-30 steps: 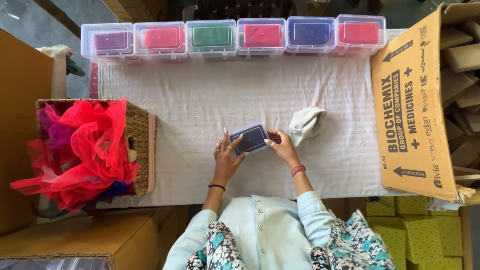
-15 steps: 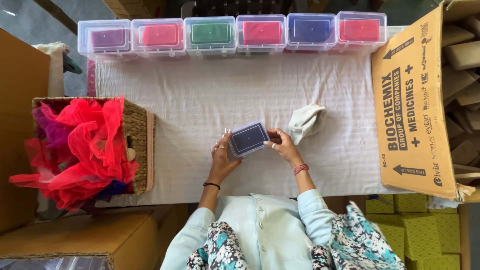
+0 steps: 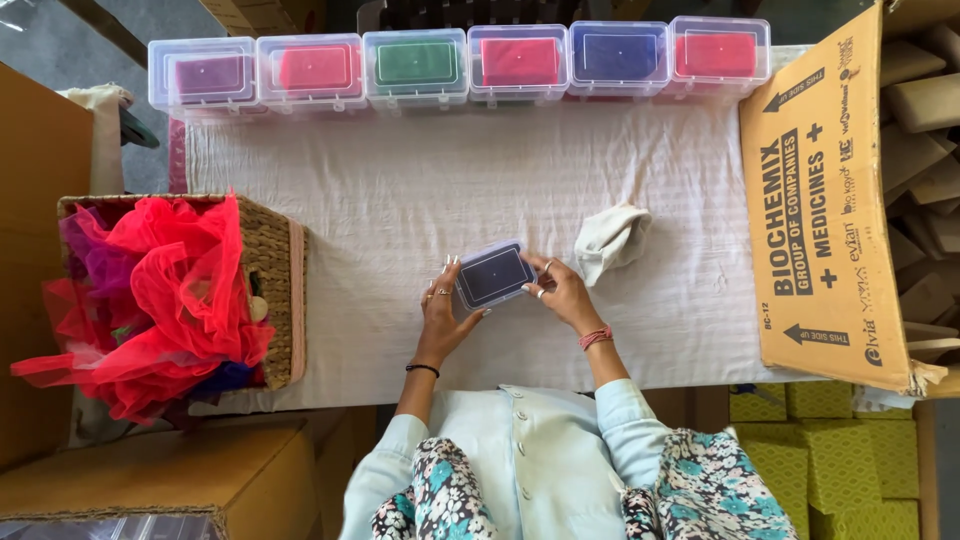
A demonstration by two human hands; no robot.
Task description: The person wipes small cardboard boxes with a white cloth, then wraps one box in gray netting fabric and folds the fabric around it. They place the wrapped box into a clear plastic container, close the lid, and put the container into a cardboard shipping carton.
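Note:
Both my hands hold a small clear plastic box (image 3: 494,274) with dark blue fabric inside, just above the white cloth-covered table (image 3: 400,200). My left hand (image 3: 442,315) grips its left end, my right hand (image 3: 560,292) its right end. A crumpled white cloth (image 3: 612,238) lies on the table just right of my right hand.
Several clear lidded boxes with purple (image 3: 203,75), red, green (image 3: 416,65) and blue fabric line the far table edge. A wicker basket (image 3: 270,280) overflowing with red and purple netting (image 3: 160,300) stands at left. A cardboard box flap (image 3: 820,200) rises at right, green boxes (image 3: 830,450) below it.
The box has been raised slightly and turned between my hands; both hands stay on it. Nothing else on the table has moved.

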